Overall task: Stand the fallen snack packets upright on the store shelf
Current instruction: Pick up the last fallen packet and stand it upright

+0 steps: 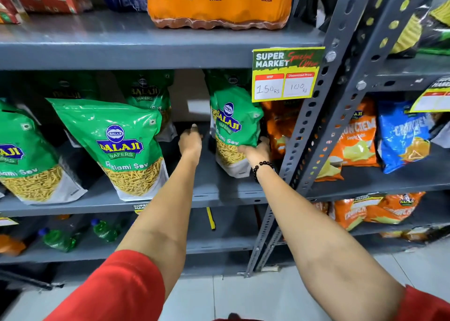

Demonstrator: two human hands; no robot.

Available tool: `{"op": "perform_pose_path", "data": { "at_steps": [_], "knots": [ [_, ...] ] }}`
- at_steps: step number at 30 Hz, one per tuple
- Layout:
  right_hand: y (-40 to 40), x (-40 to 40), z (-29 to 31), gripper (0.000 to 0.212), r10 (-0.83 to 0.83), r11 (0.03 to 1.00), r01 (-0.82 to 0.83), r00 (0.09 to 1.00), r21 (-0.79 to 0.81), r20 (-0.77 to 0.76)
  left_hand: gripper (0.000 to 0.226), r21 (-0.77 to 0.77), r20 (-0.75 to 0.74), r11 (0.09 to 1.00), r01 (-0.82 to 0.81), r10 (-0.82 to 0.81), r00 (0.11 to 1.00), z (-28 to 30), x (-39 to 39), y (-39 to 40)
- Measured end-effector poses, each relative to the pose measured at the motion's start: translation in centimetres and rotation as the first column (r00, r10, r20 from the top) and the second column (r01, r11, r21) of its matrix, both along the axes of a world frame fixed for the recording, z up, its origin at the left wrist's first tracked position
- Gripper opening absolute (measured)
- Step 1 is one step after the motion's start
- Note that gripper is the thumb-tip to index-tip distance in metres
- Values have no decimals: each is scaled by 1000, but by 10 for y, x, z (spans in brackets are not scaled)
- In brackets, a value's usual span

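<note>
Green Balaji sev packets stand on the grey middle shelf [219, 189]. My right hand [255, 150] grips the lower right side of one green packet [233, 126], which stands nearly upright at the right end of the shelf. My left hand [191, 140] reaches into the gap to its left, fingers apart, holding nothing. A larger green packet [121, 145] leans back at the centre left, another [26, 157] at the far left. More green packets [148, 94] stand behind in shadow.
An orange drinks pack [219, 1] sits on the shelf above. A yellow price card [285, 74] hangs from that shelf's edge. The slotted upright post [314, 135] divides off orange [353, 143] and blue [401, 135] chip bags. Green bottles [60, 240] lie on the lower shelf.
</note>
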State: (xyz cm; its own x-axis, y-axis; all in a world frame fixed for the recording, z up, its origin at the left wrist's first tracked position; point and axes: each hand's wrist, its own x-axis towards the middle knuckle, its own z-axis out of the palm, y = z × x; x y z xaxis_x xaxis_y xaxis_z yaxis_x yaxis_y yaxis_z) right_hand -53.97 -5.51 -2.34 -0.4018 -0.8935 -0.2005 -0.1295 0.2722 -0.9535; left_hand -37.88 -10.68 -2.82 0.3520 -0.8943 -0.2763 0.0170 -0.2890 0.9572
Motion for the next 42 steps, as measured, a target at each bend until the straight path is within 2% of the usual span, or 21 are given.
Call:
{"op": "perform_pose_path", "data": {
  "at_steps": [3, 6, 8, 11, 13, 15, 21, 24, 27, 33, 42],
  "knots": [
    [-4, 1, 3, 61, -128, 992, 130, 988, -11, 82, 50, 32, -23, 997, 68, -67, 997, 3, -5, -5],
    [-9, 0, 3, 63, -241, 970, 238, 969, 51, 46, 41, 14, -3, 994, 112, -111, 994, 14, -14, -3],
    [-10, -2, 1, 52, -276, 959, 271, 960, 79, 56, 42, 12, 29, 990, 144, -144, 989, 17, -21, 1],
    [-11, -4, -5, 39, -210, 978, 208, 975, 31, 76, 61, -14, 45, 962, 272, -272, 961, 22, -32, 12],
    [-9, -5, -6, 42, -131, 991, 134, 986, -21, 107, 60, -52, 11, 921, 386, -386, 922, 23, -38, 21],
    [-10, -6, -9, 52, -43, 997, 51, 991, -63, 128, 61, -76, 13, 901, 428, -428, 904, 20, -41, 22],
    [-1, 1, -18, 60, 83, 989, -78, 996, -129, 37, 62, -110, -21, 935, 338, -342, 939, 3, -35, 25],
    [6, 5, -24, 61, 80, 989, -84, 996, -123, -31, 62, -90, 21, 946, 311, -310, 951, -1, -29, 31],
    [22, 8, -17, 50, 74, 990, -81, 995, -115, -63, 65, -88, 30, 948, 307, -306, 952, 1, -27, 47],
    [60, 9, -11, 41, 19, 995, -32, 992, -97, -127, 66, -73, 197, 950, 304, -285, 938, 6, -23, 86],
    [90, 8, -7, 41, 60, 996, -68, 989, -57, -133, 64, -65, 216, 949, 307, -287, 933, 6, -24, 116]
  ]
}}
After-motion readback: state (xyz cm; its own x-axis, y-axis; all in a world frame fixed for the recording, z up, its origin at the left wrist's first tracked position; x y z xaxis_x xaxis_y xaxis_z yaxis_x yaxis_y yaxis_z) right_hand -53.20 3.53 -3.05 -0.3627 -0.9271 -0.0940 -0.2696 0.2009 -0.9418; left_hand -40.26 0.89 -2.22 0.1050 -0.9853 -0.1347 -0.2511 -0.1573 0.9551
